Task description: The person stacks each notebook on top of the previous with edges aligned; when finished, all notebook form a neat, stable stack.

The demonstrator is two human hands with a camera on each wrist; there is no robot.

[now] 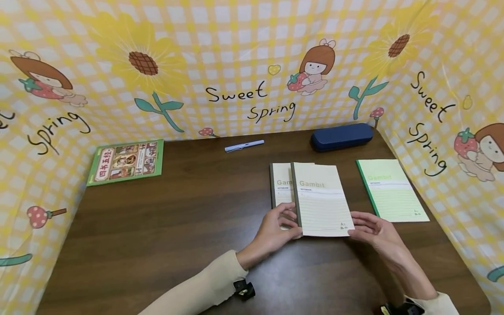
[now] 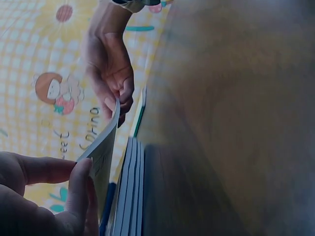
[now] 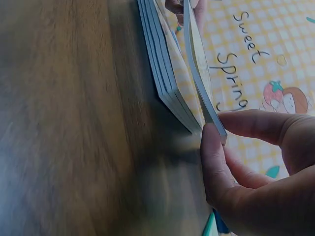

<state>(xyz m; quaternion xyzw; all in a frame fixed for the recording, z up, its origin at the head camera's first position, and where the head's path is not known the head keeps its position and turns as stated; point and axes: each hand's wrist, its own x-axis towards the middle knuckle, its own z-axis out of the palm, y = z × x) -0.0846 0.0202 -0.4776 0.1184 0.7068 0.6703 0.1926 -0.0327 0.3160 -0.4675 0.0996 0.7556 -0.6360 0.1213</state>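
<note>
Both hands hold up a cream notebook (image 1: 323, 201) with a dark spine. My left hand (image 1: 275, 227) pinches its lower left corner between thumb and fingers, and my right hand (image 1: 376, 234) pinches the lower right corner. Beneath it, shifted to the left, a similar notebook (image 1: 280, 173) shows as the top of a stack. In the left wrist view the stack (image 2: 130, 191) has several notebooks, with a gap under the lifted one. From the right wrist view, the held notebook (image 3: 194, 64) bends slightly above the stack (image 3: 160, 69).
A green-spined notebook (image 1: 393, 192) lies to the right. Behind are a dark blue case (image 1: 341, 136) and a light blue pen (image 1: 244, 145). A green-bordered book (image 1: 126, 162) lies at the far left. Patterned cloth (image 1: 236, 52) walls the table's back and sides.
</note>
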